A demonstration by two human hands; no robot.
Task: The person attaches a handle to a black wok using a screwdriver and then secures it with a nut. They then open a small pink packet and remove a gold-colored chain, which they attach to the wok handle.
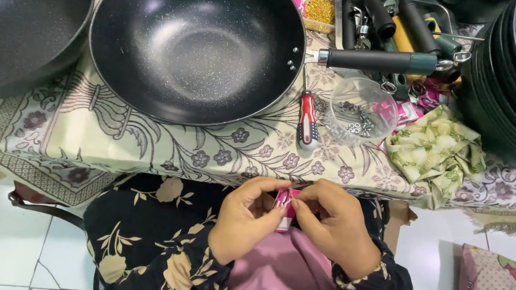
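Both the left hand [246, 222] and right hand [337, 228] pinch what seems a small pink packet [286, 205]; tearing steadily near its edge would keep contents from spilling.

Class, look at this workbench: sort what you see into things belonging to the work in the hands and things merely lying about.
In hand:
left hand
right hand
small pink packet

Lying about:
screwdriver
clear bowl of screws
handled wok
green patterned cloth
tray of handles
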